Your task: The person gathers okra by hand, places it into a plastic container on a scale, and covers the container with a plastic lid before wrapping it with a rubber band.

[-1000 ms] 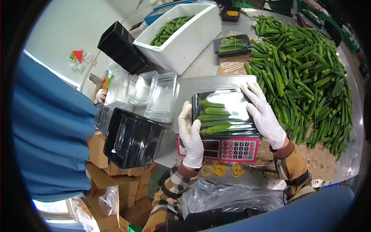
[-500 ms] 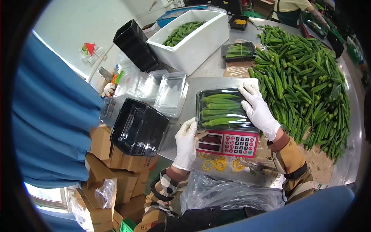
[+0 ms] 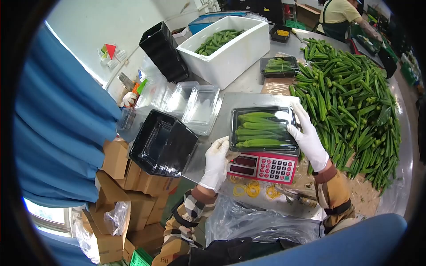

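A black tray of okra (image 3: 259, 128) under a clear lid lies over the plate of a red digital scale (image 3: 262, 167), whose display and keypad face me. My right hand (image 3: 308, 137), in a white glove, grips the tray's right side, thumb on the lid and fingers along the far right corner. At the near left corner, my gloved left hand (image 3: 216, 163) is closed on the tray's edge with bent fingers; its fingertips are partly hidden. Yellow rubber bands (image 3: 253, 189) lie on the table just below the scale.
A big okra heap (image 3: 350, 106) covers the right side. Behind stand a white foam box (image 3: 230, 62) of okra and another packed tray (image 3: 279, 65). Stacked black trays (image 3: 164, 144) and clear lids (image 3: 199, 111) are at left, above cardboard boxes (image 3: 146, 195). A person (image 3: 339, 20) works at the back.
My right hand has shifted from lying across the lid to gripping the tray's right side, thumb on top. The left hand stays at the near left corner. The view has tilted slightly.
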{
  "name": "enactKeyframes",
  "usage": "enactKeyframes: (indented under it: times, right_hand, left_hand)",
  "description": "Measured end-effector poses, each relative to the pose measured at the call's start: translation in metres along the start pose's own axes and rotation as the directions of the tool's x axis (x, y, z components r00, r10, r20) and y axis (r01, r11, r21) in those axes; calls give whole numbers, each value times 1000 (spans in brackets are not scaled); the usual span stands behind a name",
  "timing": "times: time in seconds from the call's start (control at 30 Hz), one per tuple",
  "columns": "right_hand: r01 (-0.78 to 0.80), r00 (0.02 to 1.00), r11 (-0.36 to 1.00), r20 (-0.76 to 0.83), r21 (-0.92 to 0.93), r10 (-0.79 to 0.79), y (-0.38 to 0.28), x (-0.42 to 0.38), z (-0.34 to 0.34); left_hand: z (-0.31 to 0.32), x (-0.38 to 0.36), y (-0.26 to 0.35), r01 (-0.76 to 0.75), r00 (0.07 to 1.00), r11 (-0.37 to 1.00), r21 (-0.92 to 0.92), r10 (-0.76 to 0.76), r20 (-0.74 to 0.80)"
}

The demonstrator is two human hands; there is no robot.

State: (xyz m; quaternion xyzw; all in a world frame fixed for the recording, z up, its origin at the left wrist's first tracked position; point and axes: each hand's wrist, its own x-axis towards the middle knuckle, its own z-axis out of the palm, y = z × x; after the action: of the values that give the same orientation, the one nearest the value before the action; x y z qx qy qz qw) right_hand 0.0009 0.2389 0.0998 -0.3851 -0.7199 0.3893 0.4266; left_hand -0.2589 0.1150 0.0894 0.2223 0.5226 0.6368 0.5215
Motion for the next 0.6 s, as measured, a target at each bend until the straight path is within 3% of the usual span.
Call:
enactKeyframes:
  times: [0.03,0.07,0.17,0.2,0.3,0.37,0.43,0.53,0.6]
  right_hand:
    - [-45,998,999,-31,24,46,4,-4,-2]
    - [-163,984,958,-29,238,174,6,-4,0]
    - [-283,959,918,75,277,273,-3,3,-5]
    - [-279,960,924,43,260,278,-3,5,-2]
    - [-179,981,978,-53,107,185,10,5,9]
    - [-93,984,985,-140,145,113,9,-1,19]
    - [-44,978,999,-204,-18,40,11,-1,23]
    - [-61,975,995,-216,-84,42,6,-3,22]
    - [-51,973,994,-231,-97,28,9,-4,22]
  left_hand:
    - [-1,0,1,4,1000,1000,18,-4,0]
    - [-8,5,1,18,999,996,90,-21,28]
    - [-21,34,4,-143,989,922,359,119,88]
    - [-14,39,16,-82,996,927,367,62,68]
    - [8,67,16,-296,955,886,357,280,99]
    - [24,72,13,-448,894,778,440,386,228]
    - [29,88,5,-483,875,750,452,426,228]
    - [32,91,6,-399,917,827,396,354,186]
    - [29,94,11,-404,915,805,435,342,215]
